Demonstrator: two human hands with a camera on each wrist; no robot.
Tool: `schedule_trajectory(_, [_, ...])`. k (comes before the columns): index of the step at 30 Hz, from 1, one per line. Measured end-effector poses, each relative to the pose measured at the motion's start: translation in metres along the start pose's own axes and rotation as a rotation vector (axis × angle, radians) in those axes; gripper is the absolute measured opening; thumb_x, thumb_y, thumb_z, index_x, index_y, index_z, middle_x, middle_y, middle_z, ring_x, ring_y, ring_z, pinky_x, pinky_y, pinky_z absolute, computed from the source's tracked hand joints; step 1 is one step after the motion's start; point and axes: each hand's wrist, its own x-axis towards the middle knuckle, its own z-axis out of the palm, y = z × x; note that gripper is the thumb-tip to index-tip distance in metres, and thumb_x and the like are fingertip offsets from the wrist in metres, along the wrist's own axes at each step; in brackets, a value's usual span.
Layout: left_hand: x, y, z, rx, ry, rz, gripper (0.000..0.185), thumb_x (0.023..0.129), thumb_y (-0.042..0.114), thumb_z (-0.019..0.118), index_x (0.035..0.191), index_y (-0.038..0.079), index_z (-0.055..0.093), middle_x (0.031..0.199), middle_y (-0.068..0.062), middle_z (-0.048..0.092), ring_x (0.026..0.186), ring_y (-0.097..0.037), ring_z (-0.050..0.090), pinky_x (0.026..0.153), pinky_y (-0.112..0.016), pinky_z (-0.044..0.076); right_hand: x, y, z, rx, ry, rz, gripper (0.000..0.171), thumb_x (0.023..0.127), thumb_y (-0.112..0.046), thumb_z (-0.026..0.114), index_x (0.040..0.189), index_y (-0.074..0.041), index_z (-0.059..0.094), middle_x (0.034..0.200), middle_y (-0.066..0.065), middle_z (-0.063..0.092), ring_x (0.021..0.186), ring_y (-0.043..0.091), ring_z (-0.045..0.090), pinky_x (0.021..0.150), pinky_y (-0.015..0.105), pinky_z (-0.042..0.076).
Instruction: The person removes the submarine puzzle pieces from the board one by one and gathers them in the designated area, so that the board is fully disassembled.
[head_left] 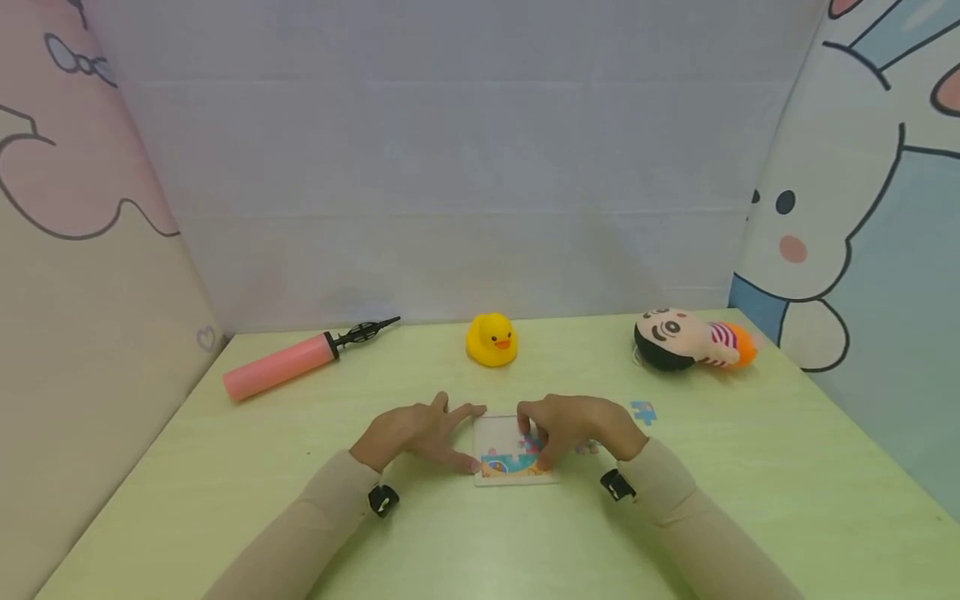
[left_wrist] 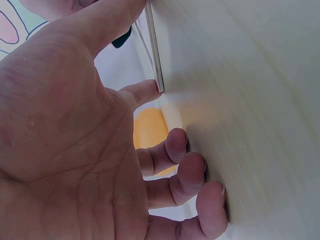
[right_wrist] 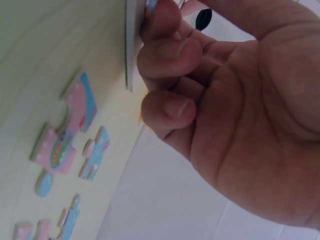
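Puzzle board [head_left: 496, 434], left grip [head_left: 429, 432] spread at its left edge, right grip [head_left: 572, 423] over its right side — hold unclear

Head cam's up high on the near side, facing forward and down, so it gets most of the surface [head_left: 187, 467] and the far wall [head_left: 480, 167]. Wrist cams are crazy close, tipped sideways along the left grip [head_left: 427, 432] and right grip [head_left: 573, 423]; all three share the puzzle board [head_left: 495, 431], the wrists mostly just its edge.

Long beige sleeves [head_left: 300, 527], black wrist units [head_left: 383, 500] (small, boxy).
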Motion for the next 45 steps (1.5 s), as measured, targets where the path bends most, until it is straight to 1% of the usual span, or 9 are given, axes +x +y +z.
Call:
schedule_trajectory(8, [-0.001,-0.001,0.002,-0.006,0.003,0.012,0.087,0.082,0.068,0.068,0.155,0.04,0.03,0.124,-0.012,0.04,0.083,-0.028,0.056,0.072,-0.042,0.046,0.002,0.0,0.005,-0.044,0.022,-0.013,0.038,0.081,-0.014,0.085,0.102,-0.018,0.054,0.084,0.0,0.057,0.076,0.016,0.052,0.071,0.033,0.045])
schedule_trajectory(12, [-0.001,-0.001,0.002,0.007,0.011,0.012,0.087,0.082,0.069,0.068,0.155,0.041,0.029,0.125,-0.013,0.041,0.083,-0.027,0.056,0.07,-0.043,0.046,0.002,-0.001,0.004,-0.086,0.05,-0.004,0.038,0.08,-0.016,0.086,0.101,-0.019,0.054,0.091,0.001,0.052,0.08,0.016,0.051,0.071,0.033,0.045])
schedule_trajectory(15, [0.0,-0.001,0.001,0.011,0.016,0.011,0.087,0.082,0.069,0.067,0.155,0.041,0.029,0.126,-0.014,0.041,0.083,-0.028,0.056,0.07,-0.043,0.046,0.002,-0.002,0.002,-0.094,0.068,-0.002,0.037,0.08,-0.014,0.084,0.1,-0.019,0.053,0.095,0.003,0.047,0.078,0.019,0.052,0.066,0.034,0.048])
schedule_trajectory(20, [0.0,-0.001,0.002,0.0,0.011,0.012,0.087,0.082,0.068,0.068,0.155,0.04,0.03,0.122,-0.012,0.041,0.081,-0.027,0.056,0.07,-0.041,0.045,0.001,0.0,-0.001,-0.059,0.066,-0.042,0.031,0.085,-0.007,0.079,0.098,-0.017,0.053,0.095,0.002,0.053,0.079,0.017,0.052,0.068,0.032,0.047])
schedule_trajectory(26, [-0.001,-0.001,0.003,0.004,0.013,0.018,0.087,0.082,0.069,0.068,0.155,0.041,0.03,0.123,-0.013,0.041,0.082,-0.027,0.056,0.07,-0.042,0.045,-0.003,0.007,-0.007,0.041,0.043,-0.132,0.018,0.094,0.002,0.062,0.094,-0.014,0.054,0.087,0.003,0.061,0.059,0.014,0.049,0.055,0.027,0.044])
schedule_trajectory(29, [-0.001,-0.001,0.0,0.005,0.011,0.013,0.087,0.082,0.069,0.068,0.155,0.041,0.029,0.125,-0.013,0.041,0.083,-0.027,0.056,0.071,-0.043,0.046,-0.004,0.01,-0.011,0.04,0.044,-0.187,0.016,0.096,0.001,0.062,0.094,-0.013,0.054,0.087,0.003,0.062,0.065,0.015,0.052,0.06,0.027,0.043])
schedule_trajectory(34, [0.0,-0.001,0.0,-0.004,0.014,0.01,0.087,0.082,0.069,0.068,0.155,0.04,0.031,0.124,-0.013,0.042,0.086,-0.028,0.055,0.072,-0.043,0.046,-0.009,0.015,-0.016,0.065,0.038,-0.171,0.013,0.097,-0.004,0.064,0.097,-0.014,0.056,0.091,0.004,0.061,0.072,0.024,0.06,0.065,0.03,0.048])
schedule_trajectory(38, [0.001,-0.002,0.003,-0.008,0.016,0.017,0.087,0.081,0.069,0.068,0.155,0.04,0.032,0.123,-0.013,0.042,0.086,-0.028,0.055,0.073,-0.043,0.046,-0.014,0.025,-0.023,0.044,0.039,-0.199,0.013,0.097,-0.005,0.066,0.103,-0.014,0.059,0.091,0.0,0.061,0.075,0.018,0.057,0.071,0.03,0.047])
schedule_trajectory(45, [0.0,-0.003,0.0,-0.006,0.014,0.033,0.087,0.082,0.069,0.068,0.155,0.04,0.029,0.123,-0.013,0.04,0.083,-0.029,0.056,0.07,-0.043,0.045,-0.03,0.045,-0.039,0.073,0.055,-0.222,0.011,0.097,-0.004,0.064,0.104,-0.012,0.061,0.091,0.002,0.062,0.071,0.021,0.056,0.067,0.029,0.045])
